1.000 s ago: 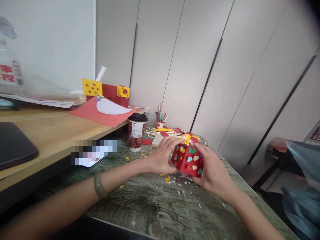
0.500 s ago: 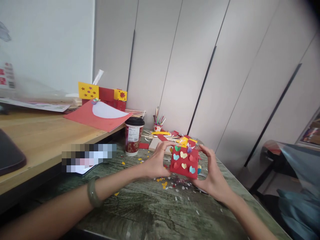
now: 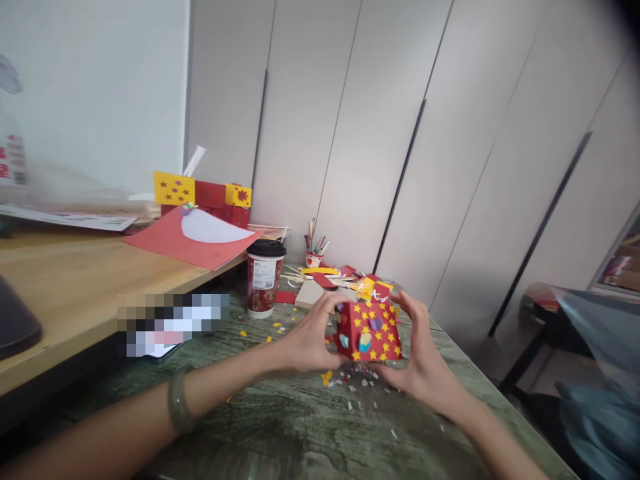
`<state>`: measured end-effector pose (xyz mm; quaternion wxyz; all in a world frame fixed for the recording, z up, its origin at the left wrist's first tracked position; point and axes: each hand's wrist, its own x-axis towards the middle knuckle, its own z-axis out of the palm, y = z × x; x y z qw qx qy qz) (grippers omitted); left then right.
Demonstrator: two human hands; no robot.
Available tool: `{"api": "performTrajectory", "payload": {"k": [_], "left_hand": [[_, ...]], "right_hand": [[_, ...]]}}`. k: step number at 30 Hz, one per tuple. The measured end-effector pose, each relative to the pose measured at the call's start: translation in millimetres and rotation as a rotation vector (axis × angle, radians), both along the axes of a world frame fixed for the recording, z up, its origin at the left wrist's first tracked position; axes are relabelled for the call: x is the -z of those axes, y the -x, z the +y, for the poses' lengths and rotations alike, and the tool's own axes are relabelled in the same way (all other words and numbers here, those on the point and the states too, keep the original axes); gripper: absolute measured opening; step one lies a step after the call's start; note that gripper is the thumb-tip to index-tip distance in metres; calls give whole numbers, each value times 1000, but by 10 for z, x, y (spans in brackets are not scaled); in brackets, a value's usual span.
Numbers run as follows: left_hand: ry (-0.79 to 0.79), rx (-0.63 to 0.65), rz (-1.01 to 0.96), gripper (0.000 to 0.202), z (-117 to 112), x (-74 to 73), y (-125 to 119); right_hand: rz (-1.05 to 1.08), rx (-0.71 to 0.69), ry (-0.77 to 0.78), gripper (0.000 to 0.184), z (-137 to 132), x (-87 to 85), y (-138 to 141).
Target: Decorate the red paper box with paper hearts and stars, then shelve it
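Between my two hands is a red paper box [image 3: 383, 331], held up above the table. Yellow stars and a few coloured paper shapes cover the side facing me, and paper hearts show on its left side. My left hand [image 3: 315, 333], with a bangle on its wrist, grips the left edge between thumb and fingers. On the opposite edge, my right hand [image 3: 417, 350] has its thumb at the lower corner and its fingers at the top. Paper scraps [image 3: 357, 383] in white and yellow lie on the tabletop beneath the box.
A lidded paper cup [image 3: 263, 279] stands left of my hands, near a phone [image 3: 167, 347]. Behind are a pen holder [image 3: 314, 259], thin sticks and coloured paper. A raised wooden shelf [image 3: 100, 280] at left carries a red card [image 3: 195, 247] and a red-and-yellow box [image 3: 210, 195].
The red box has been turned between my hands: the heart-covered side faced me before, and now the star-covered side does. Both hands stay on it.
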<state>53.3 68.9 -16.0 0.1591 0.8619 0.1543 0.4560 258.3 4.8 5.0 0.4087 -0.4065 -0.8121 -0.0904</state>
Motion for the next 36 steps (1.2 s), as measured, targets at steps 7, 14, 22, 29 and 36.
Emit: {"api": "performTrajectory", "payload": {"k": [7,14,22,29,36], "left_hand": [[87,113,-33,81,52,53,20],[-136,-5,-31,106,29,83,6],[63,43,-110,78,44,56,-3],[399,315,-214,85,80,82,11],[333,281,-156,83,104,136,2]], "right_hand": [[187,-109,190,90,12,20,-44],[-256,116,-192,84,-17,-8,3],[-26,-7,-86,94,-59,-2,16],[230,-118,233,101,-2,40,-25],[251,-99,96,92,2,63,25]]}}
